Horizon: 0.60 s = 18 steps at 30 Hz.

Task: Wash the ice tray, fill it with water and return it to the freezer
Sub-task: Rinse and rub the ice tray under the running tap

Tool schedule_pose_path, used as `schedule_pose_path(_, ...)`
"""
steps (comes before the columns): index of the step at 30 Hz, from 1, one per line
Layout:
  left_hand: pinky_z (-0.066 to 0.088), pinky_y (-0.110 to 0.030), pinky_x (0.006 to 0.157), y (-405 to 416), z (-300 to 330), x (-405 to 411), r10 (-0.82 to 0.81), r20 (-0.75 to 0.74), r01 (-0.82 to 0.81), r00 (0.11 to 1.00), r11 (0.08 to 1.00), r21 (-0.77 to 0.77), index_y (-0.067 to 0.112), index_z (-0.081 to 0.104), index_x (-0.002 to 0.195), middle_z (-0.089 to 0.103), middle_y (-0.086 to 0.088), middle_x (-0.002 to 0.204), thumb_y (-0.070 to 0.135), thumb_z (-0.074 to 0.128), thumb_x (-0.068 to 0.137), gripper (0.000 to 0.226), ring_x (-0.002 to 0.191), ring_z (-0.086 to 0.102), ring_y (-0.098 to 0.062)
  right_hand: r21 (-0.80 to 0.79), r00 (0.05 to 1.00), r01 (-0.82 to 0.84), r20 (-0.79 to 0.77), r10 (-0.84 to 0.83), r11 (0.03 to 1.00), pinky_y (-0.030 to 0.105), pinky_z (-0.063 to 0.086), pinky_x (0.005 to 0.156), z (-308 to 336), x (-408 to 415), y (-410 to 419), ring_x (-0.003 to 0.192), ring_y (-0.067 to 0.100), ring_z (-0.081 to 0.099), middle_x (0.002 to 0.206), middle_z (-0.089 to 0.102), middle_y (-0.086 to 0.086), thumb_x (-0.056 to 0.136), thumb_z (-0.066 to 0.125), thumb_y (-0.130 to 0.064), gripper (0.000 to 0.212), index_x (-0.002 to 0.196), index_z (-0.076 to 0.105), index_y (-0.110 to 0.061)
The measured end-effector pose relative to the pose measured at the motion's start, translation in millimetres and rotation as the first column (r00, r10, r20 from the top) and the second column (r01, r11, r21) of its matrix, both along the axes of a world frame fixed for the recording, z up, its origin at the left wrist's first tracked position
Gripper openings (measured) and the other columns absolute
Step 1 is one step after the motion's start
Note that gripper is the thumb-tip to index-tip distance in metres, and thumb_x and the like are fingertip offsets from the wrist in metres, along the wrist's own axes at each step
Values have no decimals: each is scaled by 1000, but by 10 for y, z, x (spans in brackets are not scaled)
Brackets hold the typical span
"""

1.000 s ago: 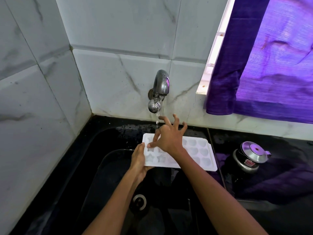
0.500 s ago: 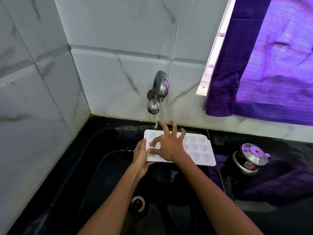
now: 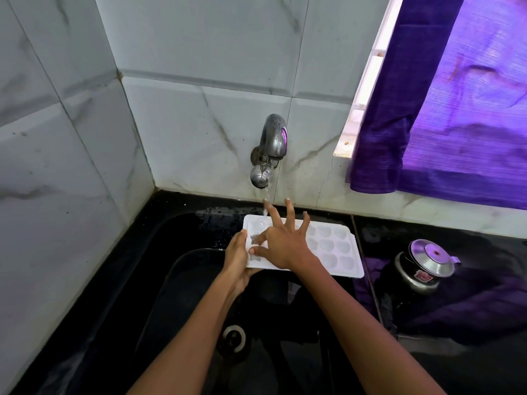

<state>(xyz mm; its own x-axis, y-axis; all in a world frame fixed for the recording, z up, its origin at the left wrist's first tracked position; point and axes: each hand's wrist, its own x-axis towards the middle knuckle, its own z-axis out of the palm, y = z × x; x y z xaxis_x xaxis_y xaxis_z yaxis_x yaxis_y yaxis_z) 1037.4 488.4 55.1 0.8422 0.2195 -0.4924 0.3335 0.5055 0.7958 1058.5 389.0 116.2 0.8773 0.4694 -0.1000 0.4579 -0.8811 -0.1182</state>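
Grey-white marbled tiles [image 3: 71, 166] cover the wall at your far left and run round the corner behind the sink.

Black sink basin [image 3: 182, 280]: sunk into the dark tabletop [image 3: 470, 337], wet, with a round metal drain [image 3: 234, 337] at the bottom between your forearms.

Your left hand [image 3: 237, 262]: its grip is closed round the left short edge of the ice tray, fingers underneath and thumb along the rim.

White plastic ice tray [image 3: 336, 249]: held level above the basin, long side running left to right, moulded cells facing up. Its far left corner sits directly under the tap.

Steel tap [image 3: 269, 151]: fixed to the back wall, running. The thin stream of water [image 3: 265, 205] falls onto the tray's far left cells, just beside your raised fingertips.

Your right hand [image 3: 282, 243]: lies on top of the tray's left half, fingers spread and mostly straight, thumb and forefinger touching the cells; it clasps nothing.

Black-and-steel lidded pot [image 3: 425, 266]: stands on the tabletop to the right of the tray, apart from it.

Purple curtain [image 3: 456, 109]: hangs at upper right over a white window frame [image 3: 368, 89].
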Motion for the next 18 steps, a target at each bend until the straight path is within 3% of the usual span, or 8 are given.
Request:
schedule_pose_path(3, 57, -38, 65, 7, 3, -24, 4, -3, -4, 1000, 1000, -11, 14, 55, 125, 67, -15, 112, 35, 35, 101, 38, 80, 68, -23, -11, 1000, -1, 21, 2, 1000, 63, -9, 109, 11, -44, 37, 143, 33, -21, 160, 2, -6, 87, 54, -54, 32, 111, 68, -37)
schedule_pose_path(8, 58, -33, 58, 38, 27, -33, 24, -12, -25, 1000, 1000, -13, 15, 56, 124, 69, -11, 105, 35, 35, 100, 37, 76, 67, -22, 241, 976, 90, 173, -134, 966, 53, -3, 106, -34, -158, 49, 144, 28, 0, 149, 29, -16, 71, 73, -48, 18, 75, 74, -30)
schedule_pose_path(10, 56, -30, 54, 49, 44, -30, 28, -11, -28, 1000, 999, -16, 14, 56, 123, 69, -10, 99, 35, 36, 100, 37, 72, 67, -20, 206, 979, 30, 192, -70, 978, 52, -4, 104, -89, -235, 48, 144, 30, -2, 154, 24, -14, 82, 65, -44, 16, 82, 74, -31)
schedule_pose_path(14, 48, -23, 46, 69, 20, -54, 31, -2, -32, 1000, 999, -33, 12, 56, 123, 66, -6, 81, 35, 36, 100, 38, 43, 58, -9, 58, 998, -47, 33, 45, 997, 58, -7, 109, -110, -316, 23, 143, 34, -20, 160, -8, -8, 99, 37, -46, 34, 114, 66, -37)
schedule_pose_path(18, 29, -15, 34, 100, -2, -43, 40, -38, -41, 998, 999, -24, 12, 52, 123, 57, -7, 63, 39, 38, 99, 39, 30, 39, -9, 17, 993, -98, 65, 97, 995, 57, -12, 107, -74, -326, 63, 143, 33, -20, 160, -4, -8, 94, 49, -43, 28, 110, 69, -34)
